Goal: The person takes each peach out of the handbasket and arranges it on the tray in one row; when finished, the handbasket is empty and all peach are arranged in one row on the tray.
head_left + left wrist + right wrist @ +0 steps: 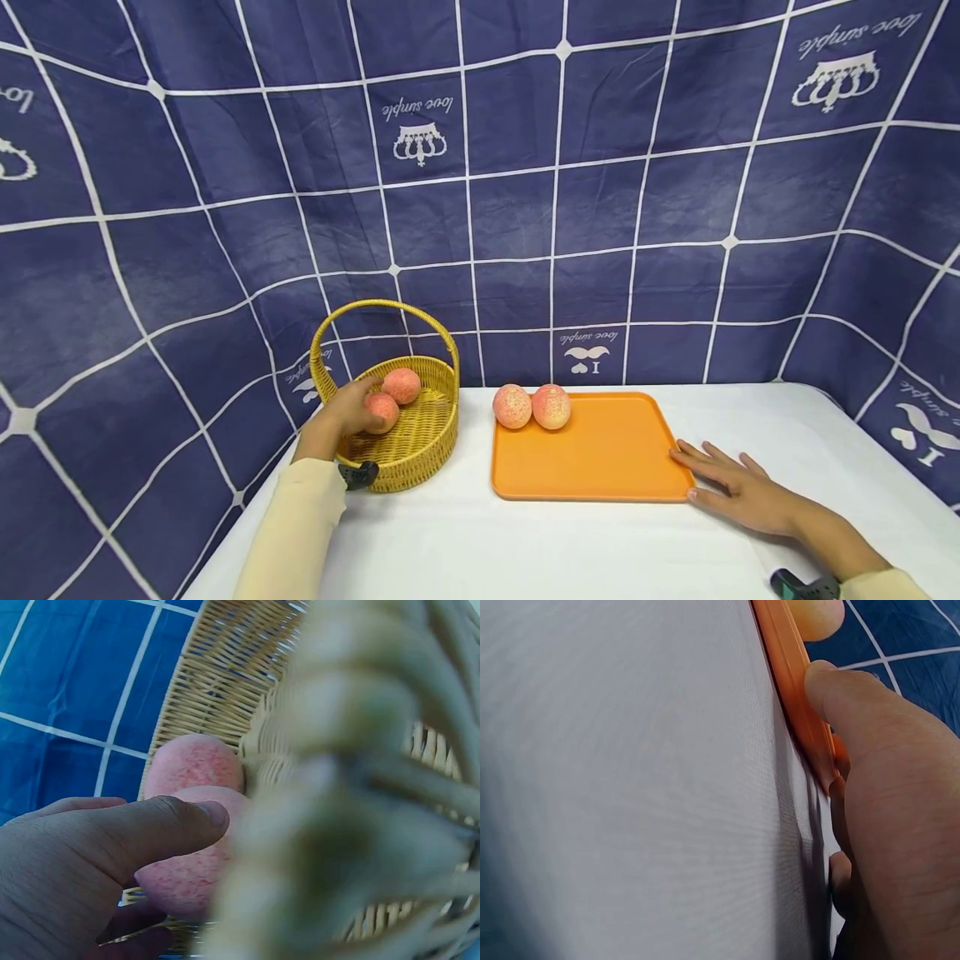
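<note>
My left hand (348, 411) reaches into a yellow wicker basket (431, 454) and grips a pink speckled peach (383, 412). In the left wrist view the thumb lies across this peach (184, 881), while the other fingers are partly hidden below it. A second peach (402, 386) touches it inside the basket. On the right, my right hand (750, 497) rests with spread, fairly straight fingers at the right edge of an orange tray (592, 467). Its thumb touches the tray's rim (791, 682) in the right wrist view.
Two more peaches, a left one (512, 407) and a right one (551, 407), sit side by side at the tray's back left. The basket's tall handle (382, 302) arches over its opening. A blue checked cloth (510, 208) hangs behind the white table (480, 550).
</note>
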Motion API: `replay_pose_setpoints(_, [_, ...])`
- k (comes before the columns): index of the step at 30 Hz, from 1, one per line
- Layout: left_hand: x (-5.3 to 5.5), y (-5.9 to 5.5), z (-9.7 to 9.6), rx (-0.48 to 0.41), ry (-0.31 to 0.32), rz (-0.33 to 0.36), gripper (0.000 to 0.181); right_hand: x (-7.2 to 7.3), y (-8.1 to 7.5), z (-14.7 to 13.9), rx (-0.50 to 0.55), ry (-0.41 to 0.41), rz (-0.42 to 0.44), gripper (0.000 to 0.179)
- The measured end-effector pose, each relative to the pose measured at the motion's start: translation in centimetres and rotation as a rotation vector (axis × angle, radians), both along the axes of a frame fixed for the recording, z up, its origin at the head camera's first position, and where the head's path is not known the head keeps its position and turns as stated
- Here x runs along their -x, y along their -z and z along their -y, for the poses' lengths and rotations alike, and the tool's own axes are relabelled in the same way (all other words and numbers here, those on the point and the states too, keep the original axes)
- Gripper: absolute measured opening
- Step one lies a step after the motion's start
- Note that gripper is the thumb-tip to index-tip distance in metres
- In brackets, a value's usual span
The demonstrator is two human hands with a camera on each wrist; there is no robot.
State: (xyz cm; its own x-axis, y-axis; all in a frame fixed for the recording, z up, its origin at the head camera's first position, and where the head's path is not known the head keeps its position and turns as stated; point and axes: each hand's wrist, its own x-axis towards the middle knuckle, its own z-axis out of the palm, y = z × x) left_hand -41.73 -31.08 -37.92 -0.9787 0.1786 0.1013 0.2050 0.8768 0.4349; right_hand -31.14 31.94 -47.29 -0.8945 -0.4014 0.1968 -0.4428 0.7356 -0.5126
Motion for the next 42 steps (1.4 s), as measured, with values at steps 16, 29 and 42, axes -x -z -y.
replay_pose_setpoints(16, [-0.3, 0.6, 0.3, 0.059, -0.018, -0.07, 0.066, 0.3, -0.3, 0.4, 0.009, -0.008, 0.009, 0.054])
replay_pose_setpoints(29, [-0.5, 1.0, 0.3, 0.052, -0.041, -0.063, 0.069, 0.4, -0.2, 0.5, -0.002, -0.012, 0.005, 0.056])
replay_pose_setpoints(42, [-1.2, -1.1, -0.3, 0.085, 0.007, -0.175, 0.064, 0.0, 0.0, 0.1, -0.009, 0.008, -0.009, 0.056])
